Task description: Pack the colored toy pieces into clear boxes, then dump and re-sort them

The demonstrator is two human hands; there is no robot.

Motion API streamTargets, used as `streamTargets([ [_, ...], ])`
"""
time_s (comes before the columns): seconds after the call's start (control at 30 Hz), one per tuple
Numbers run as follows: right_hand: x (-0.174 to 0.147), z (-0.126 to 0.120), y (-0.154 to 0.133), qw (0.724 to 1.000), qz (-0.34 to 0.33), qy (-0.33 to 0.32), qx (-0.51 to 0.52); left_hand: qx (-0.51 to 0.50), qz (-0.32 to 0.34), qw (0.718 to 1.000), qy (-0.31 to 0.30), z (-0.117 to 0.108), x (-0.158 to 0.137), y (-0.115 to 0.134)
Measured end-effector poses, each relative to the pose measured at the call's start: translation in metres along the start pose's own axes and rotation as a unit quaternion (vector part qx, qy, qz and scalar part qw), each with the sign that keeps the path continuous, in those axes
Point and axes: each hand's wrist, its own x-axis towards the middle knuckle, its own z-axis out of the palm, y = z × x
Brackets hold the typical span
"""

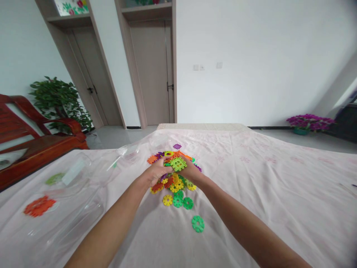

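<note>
Tile (pixel 178 163), green, between left hand (pixel 156 172), right hand (pixel 192 172); discs (pixel 178 184) beneath

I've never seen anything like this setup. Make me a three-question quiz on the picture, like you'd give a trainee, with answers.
1. What colour is the square notched piece held up between the left hand and right hand?
A) purple
B) yellow-green
C) white

2. True or false: the notched disc lying lowest in the picture is green.

3. Fill in the blank: at the left, the orange-red pieces show through clear ____.

Key:
1. B
2. True; it lies apart from the pile.
3. plastic
</note>
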Motion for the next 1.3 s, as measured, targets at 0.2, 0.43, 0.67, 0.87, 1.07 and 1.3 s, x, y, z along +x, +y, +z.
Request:
streamTargets([
  [0.2,0.017,-0.011,0.007,0.995,0.054,0.025,-0.08,0.056,-0.006,0.997,0.052,-0.011,0.028,-0.006],
  [0.43,-0.051,-0.041,-0.015,0.949,0.057,0.004,-0.309,0.336,0.1,0.927,0.137,-0.051,0.004,-0.03],
  [0.67,-0.116,-0.041,-0.025,0.864,0.118,-0.141,-0.468,0.555,0.08,0.827,0.045,-0.063,-0.036,-0.061],
  [0.87,-0.109,-0.021,0.0,0.858,0.114,-0.091,-0.492,0.603,0.07,0.794,0.038,-0.025,-0.041,-0.072],
  [1.07,-0.096,-0.007,0.009,0.873,0.099,-0.047,-0.475,0.565,0.138,0.812,0.044,-0.002,-0.028,-0.084],
  [1.3,-0.089,-0.003,0.011,0.906,0.081,-0.001,-0.415,0.493,0.168,0.851,0.07,0.016,-0.023,-0.09],
])
